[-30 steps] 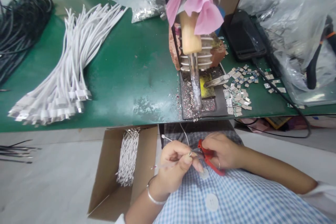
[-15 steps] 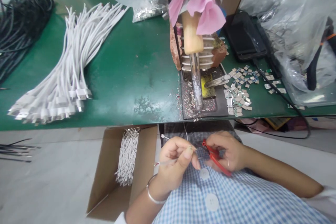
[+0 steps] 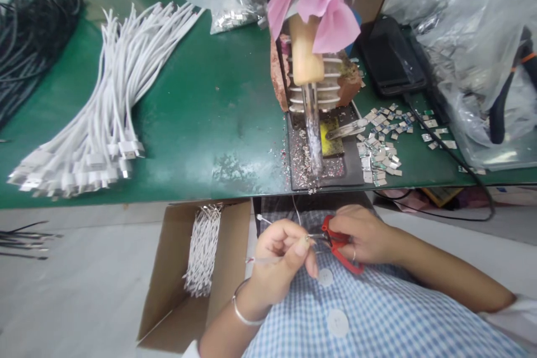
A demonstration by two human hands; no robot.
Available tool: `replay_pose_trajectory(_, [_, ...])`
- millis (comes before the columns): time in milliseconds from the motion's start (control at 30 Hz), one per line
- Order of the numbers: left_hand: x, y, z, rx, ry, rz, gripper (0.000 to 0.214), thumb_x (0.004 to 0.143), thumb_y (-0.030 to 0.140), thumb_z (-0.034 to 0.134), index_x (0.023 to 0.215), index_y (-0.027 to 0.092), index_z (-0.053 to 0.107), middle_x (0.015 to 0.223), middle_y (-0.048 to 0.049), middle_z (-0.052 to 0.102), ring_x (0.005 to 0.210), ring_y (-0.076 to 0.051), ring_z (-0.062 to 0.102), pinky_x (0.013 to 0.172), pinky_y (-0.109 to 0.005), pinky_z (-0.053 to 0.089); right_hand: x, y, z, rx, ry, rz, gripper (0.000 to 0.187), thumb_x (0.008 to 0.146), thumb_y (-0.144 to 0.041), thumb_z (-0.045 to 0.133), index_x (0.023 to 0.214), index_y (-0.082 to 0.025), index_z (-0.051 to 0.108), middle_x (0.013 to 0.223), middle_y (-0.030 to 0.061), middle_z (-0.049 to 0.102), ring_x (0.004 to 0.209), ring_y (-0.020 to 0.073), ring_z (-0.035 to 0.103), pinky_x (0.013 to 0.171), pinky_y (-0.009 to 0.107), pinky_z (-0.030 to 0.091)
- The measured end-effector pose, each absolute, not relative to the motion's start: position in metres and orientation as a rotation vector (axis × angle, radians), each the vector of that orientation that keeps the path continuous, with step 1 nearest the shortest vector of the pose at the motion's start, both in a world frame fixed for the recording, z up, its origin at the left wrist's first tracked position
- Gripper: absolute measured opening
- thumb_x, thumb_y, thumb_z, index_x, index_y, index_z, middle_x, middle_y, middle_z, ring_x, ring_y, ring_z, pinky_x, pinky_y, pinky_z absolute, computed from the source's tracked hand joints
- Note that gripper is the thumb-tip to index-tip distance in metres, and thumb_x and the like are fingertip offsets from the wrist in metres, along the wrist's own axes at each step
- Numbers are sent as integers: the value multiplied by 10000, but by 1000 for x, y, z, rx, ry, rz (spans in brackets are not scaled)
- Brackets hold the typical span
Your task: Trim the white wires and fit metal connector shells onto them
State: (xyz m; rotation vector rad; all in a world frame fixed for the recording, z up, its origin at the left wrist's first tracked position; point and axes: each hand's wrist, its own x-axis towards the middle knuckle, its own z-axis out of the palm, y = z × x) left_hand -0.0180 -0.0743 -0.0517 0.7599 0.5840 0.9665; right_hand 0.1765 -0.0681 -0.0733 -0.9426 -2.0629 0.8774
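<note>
Below the table edge, over my blue checked shirt, my left hand [image 3: 282, 260] pinches the end of a thin white cable [image 3: 263, 219] between thumb and fingers. My right hand [image 3: 361, 235] grips small red-handled cutters [image 3: 340, 246], whose tips meet the cable end held by my left hand. Both hands sit close together in front of my chest. A silver bangle rings my left wrist.
A green table [image 3: 210, 117] carries a bundle of white USB cables [image 3: 104, 117] at left, a soldering iron stand [image 3: 312, 61] with pink cloth, small metal connector parts [image 3: 381, 145], a black phone [image 3: 388, 59] and plastic bags. A cardboard box [image 3: 197, 268] with white cables stands below.
My right hand with the red cutters drew back to the right, then came in again to the cable end. My left hand has barely moved.
</note>
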Motion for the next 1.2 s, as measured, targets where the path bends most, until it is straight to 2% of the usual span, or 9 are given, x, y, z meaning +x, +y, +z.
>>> replay_pose_trajectory(233, [-21, -76, -52, 753, 581, 911, 70, 933, 205, 586, 927, 172, 649, 559, 35, 682, 451, -31, 595, 503, -90, 470, 184, -65, -73, -908, -2162, 866, 205, 884, -210, 428, 679, -221, 435, 494, -53, 444, 456, 116, 375, 494, 243, 270])
replay_pose_trajectory(467, [-20, -75, -49, 750, 665, 870, 123, 911, 277, 617, 856, 167, 629, 496, 37, 637, 388, -56, 554, 450, -126, 459, 186, -64, -71, -899, -2206, 885, 202, 903, -218, 425, 702, -221, 443, 513, -43, 464, 463, 121, 402, 500, 245, 277])
replay_pose_trajectory(633, [-17, -74, -50, 774, 666, 933, 112, 901, 275, 637, 867, 168, 636, 555, 18, 694, 453, -79, 625, 504, -157, 523, 178, -69, -74, -936, -2094, 943, 247, 923, -249, 447, 680, -221, 419, 516, -48, 441, 462, 106, 388, 495, 235, 283])
replay_pose_trajectory(767, [-15, -73, -53, 851, 625, 1052, 60, 904, 225, 634, 932, 187, 671, 684, -4, 755, 576, -101, 697, 587, -192, 580, 162, -80, -74, -1009, -1858, 1201, 302, 890, -314, 516, 647, -221, 362, 503, -71, 399, 439, 73, 338, 431, 193, 258])
replay_pose_trajectory(900, [-14, -71, -52, 865, 666, 1073, 76, 904, 239, 632, 946, 193, 675, 696, -1, 753, 586, -119, 704, 582, -226, 601, 151, -89, -73, -1023, -1604, 1491, 282, 857, -329, 557, 675, -213, 376, 502, -79, 448, 413, 47, 369, 394, 150, 274])
replay_pose_trajectory(1067, [-16, -71, -48, 810, 802, 1010, 126, 867, 286, 681, 858, 162, 665, 626, -3, 733, 527, -105, 681, 548, -184, 571, 161, -87, -73, -1057, -1613, 1432, 334, 853, -413, 593, 673, -212, 394, 489, -86, 406, 420, 52, 334, 394, 164, 267])
replay_pose_trajectory(1200, [-17, -72, -48, 805, 781, 999, 99, 890, 255, 652, 854, 164, 664, 591, 6, 717, 501, -90, 659, 515, -162, 537, 170, -79, -70, -988, -1700, 1203, 418, 805, -553, 627, 677, -213, 421, 505, -85, 369, 447, 67, 299, 416, 195, 263])
